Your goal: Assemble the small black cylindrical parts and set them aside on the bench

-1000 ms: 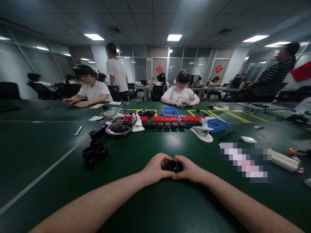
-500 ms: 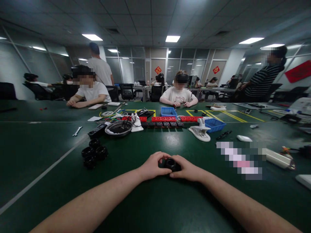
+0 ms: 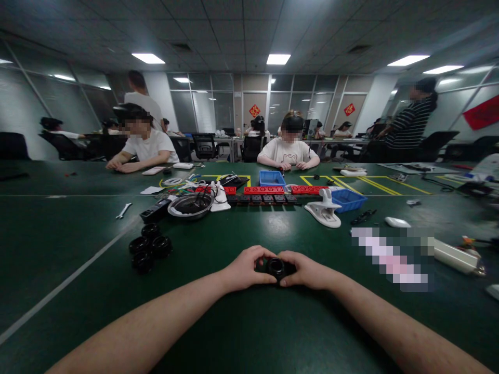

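Note:
A black ring-shaped part (image 3: 276, 267) stands on the green table (image 3: 249, 332) in front of me, its round opening facing up and toward me. My left hand (image 3: 249, 267) curves round its left side, with fingers behind and thumb in front. From the right, my right hand (image 3: 302, 269) closes on the same part, the thumb near its front edge. Both hands' fingertips meet at the part. Several similar black rings (image 3: 150, 246) sit in a cluster to the left.
Farther off are a metal bowl (image 3: 190, 206), a white clamp stand (image 3: 324, 210), red power strips (image 3: 264, 190) and blue trays (image 3: 346, 200). A wrench (image 3: 123, 211) lies at left. A white cylinder (image 3: 454, 256) lies at right. Two people sit across the table.
The black part shows slightly lower and further right, with both hands still round it. The view has shifted slightly. In the background, the two standing people have moved left.

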Demonstrator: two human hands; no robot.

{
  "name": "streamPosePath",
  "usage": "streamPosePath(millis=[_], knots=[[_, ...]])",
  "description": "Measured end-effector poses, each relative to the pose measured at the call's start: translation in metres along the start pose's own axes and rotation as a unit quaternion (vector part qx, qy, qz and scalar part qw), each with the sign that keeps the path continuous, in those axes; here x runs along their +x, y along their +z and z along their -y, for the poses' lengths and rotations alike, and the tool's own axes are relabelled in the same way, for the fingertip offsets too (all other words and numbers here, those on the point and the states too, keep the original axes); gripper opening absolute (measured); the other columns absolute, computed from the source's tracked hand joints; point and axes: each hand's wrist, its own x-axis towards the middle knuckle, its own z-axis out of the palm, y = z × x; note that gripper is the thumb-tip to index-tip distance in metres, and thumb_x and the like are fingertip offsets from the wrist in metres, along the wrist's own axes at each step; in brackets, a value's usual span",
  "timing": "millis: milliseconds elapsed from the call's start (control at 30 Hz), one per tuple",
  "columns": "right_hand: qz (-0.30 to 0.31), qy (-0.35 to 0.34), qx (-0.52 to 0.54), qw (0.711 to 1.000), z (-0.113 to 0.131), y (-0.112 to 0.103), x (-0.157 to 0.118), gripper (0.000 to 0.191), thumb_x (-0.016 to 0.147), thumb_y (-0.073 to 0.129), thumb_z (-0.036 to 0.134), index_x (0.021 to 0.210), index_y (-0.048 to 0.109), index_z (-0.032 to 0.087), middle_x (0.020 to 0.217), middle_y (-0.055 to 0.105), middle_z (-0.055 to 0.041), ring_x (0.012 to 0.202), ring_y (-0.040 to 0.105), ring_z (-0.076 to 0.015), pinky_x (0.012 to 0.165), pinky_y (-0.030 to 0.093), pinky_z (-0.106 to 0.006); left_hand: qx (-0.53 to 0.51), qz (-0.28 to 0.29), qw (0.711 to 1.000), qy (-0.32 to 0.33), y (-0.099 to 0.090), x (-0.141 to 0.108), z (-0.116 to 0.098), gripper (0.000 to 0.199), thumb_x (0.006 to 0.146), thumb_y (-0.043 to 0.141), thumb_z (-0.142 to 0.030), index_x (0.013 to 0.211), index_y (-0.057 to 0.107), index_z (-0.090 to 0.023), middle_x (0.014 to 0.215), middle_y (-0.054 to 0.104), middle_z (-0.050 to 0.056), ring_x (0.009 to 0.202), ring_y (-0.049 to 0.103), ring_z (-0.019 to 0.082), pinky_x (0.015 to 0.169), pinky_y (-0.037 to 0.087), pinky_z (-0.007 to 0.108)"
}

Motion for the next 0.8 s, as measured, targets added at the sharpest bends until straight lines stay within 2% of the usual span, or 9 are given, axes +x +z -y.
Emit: streamPosePath(millis=[133, 267, 400, 467, 500, 567, 667, 800], knots=[[-0.051, 0.022, -0.047, 0.997, -0.001, 0.006, 0.001, 0.031, 0.055, 0.070, 0.027, 0.077, 0.051, 0.015, 0.072, 0.048, 0.0033, 0.068, 0.046, -0.0128, 0.057, 0.034, -0.021, 0.013, -0.019, 1.000, -0.011, 0.002, -0.001, -0.002, 0.038, 0.062, 0.067, -0.032, 0.096, 0.055, -0.020, 0.085, 0.051, 0.001, 0.072, 0.047, 0.014, 0.061, 0.038, 0.022], [-0.123, 0.041, -0.165, 0.978, 0.000, 0.017, 0.003, 0.040, 0.051, 0.070, 0.042, 0.069, 0.045, 0.016, 0.069, 0.048, 0.0021, 0.063, 0.044, -0.0129, 0.051, 0.030, -0.021, 0.034, -0.062, 0.997, -0.033, 0.008, -0.002, -0.005, 0.037, 0.058, 0.069, -0.034, 0.090, 0.055, -0.019, 0.081, 0.051, 0.000, 0.071, 0.047, 0.015, 0.060, 0.038, 0.023], [-0.189, 0.061, -0.293, 0.935, 0.005, 0.028, 0.005, 0.040, 0.059, 0.060, 0.053, 0.070, 0.048, 0.017, 0.069, 0.052, -0.0018, 0.064, 0.047, -0.0167, 0.056, 0.030, -0.026, 0.057, -0.128, 0.988, -0.070, 0.014, -0.001, -0.006, 0.036, 0.058, 0.069, -0.034, 0.086, 0.053, -0.018, 0.080, 0.049, 0.000, 0.068, 0.046, 0.015, 0.059, 0.037, 0.024], [-0.209, 0.063, -0.310, 0.925, 0.006, 0.031, 0.005, 0.040, 0.060, 0.059, 0.053, 0.074, 0.050, 0.016, 0.073, 0.054, -0.0037, 0.070, 0.048, -0.0195, 0.061, 0.032, -0.029, 0.060, -0.130, 0.987, -0.068, 0.013, 0.000, -0.006, 0.036, 0.058, 0.068, -0.034, 0.086, 0.053, -0.018, 0.080, 0.049, 0.000, 0.068, 0.046, 0.015, 0.059, 0.037, 0.024], [-0.209, 0.057, -0.300, 0.929, 0.006, 0.031, 0.004, 0.042, 0.059, 0.060, 0.052, 0.079, 0.051, 0.016, 0.078, 0.055, -0.0045, 0.074, 0.049, -0.0208, 0.063, 0.033, -0.030, 0.059, -0.122, 0.989, -0.061, 0.012, 0.000, -0.005, 0.036, 0.058, 0.068, -0.034, 0.087, 0.053, -0.018, 0.079, 0.049, 0.000, 0.068, 0.045, 0.015, 0.059, 0.037, 0.024], [-0.181, 0.025, -0.248, 0.951, 0.007, 0.027, 0.002, 0.048, 0.059, 0.063, 0.049, 0.093, 0.050, 0.017, 0.089, 0.055, -0.0057, 0.082, 0.049, -0.0222, 0.070, 0.034, -0.032, 0.054, -0.095, 0.993, -0.042, 0.009, 0.000, -0.005, 0.036, 0.059, 0.068, -0.033, 0.088, 0.054, -0.018, 0.078, 0.048, -0.001, 0.068, 0.045, 0.014, 0.059, 0.037, 0.023], [-0.094, -0.032, -0.138, 0.985, 0.007, 0.015, -0.001, 0.055, 0.062, 0.065, 0.039, 0.110, 0.045, 0.019, 0.102, 0.052, -0.0058, 0.093, 0.047, -0.0217, 0.079, 0.035, -0.034, 0.037, -0.048, 0.998, -0.019, 0.003, -0.001, -0.004, 0.036, 0.062, 0.066, -0.034, 0.092, 0.054, -0.019, 0.080, 0.049, 0.000, 0.069, 0.045, 0.014, 0.060, 0.037, 0.023], [0.008, -0.035, -0.013, 0.999, 0.009, 0.000, -0.005, 0.037, 0.068, 0.060, 0.025, 0.104, 0.051, 0.017, 0.100, 0.053, -0.0040, 0.094, 0.048, -0.0201, 0.083, 0.036, -0.033, 0.001, -0.014, 1.000, -0.016, 0.000, -0.001, -0.001, 0.039, 0.063, 0.066, -0.033, 0.098, 0.054, -0.019, 0.086, 0.050, 0.001, 0.072, 0.046, 0.014, 0.060, 0.037, 0.023]])
